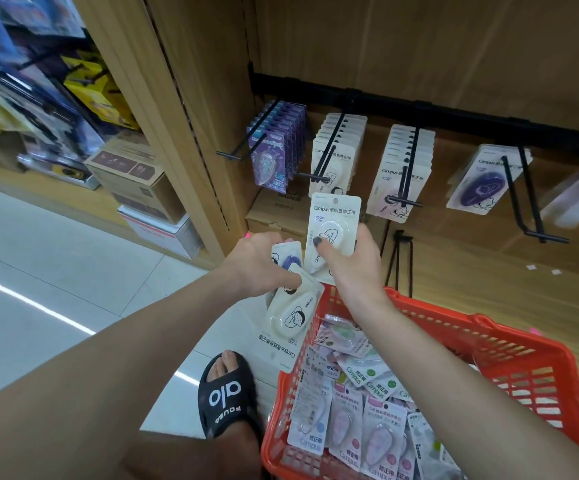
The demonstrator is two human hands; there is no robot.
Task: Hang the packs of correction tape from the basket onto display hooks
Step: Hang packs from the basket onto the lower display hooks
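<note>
My right hand (350, 261) grips a cream correction tape pack (334, 221) upright, just below the hook (319, 176) that carries matching cream packs (336, 147). My left hand (263, 268) holds a small bunch of packs: a cream one (293, 317) hanging upside down and a purple one (286, 258) behind it. Under both hands the red basket (509, 355) is filled with several loose packs (360, 420). More packs hang from other hooks along the black rail (419, 107).
Purple packs (276, 147) hang on the leftmost hook, further cream and purple packs (478, 181) to the right. A bare hook (537, 233) juts out at right. Cardboard boxes (135, 181) stand on the floor at left. My sandalled foot (227, 393) is beside the basket.
</note>
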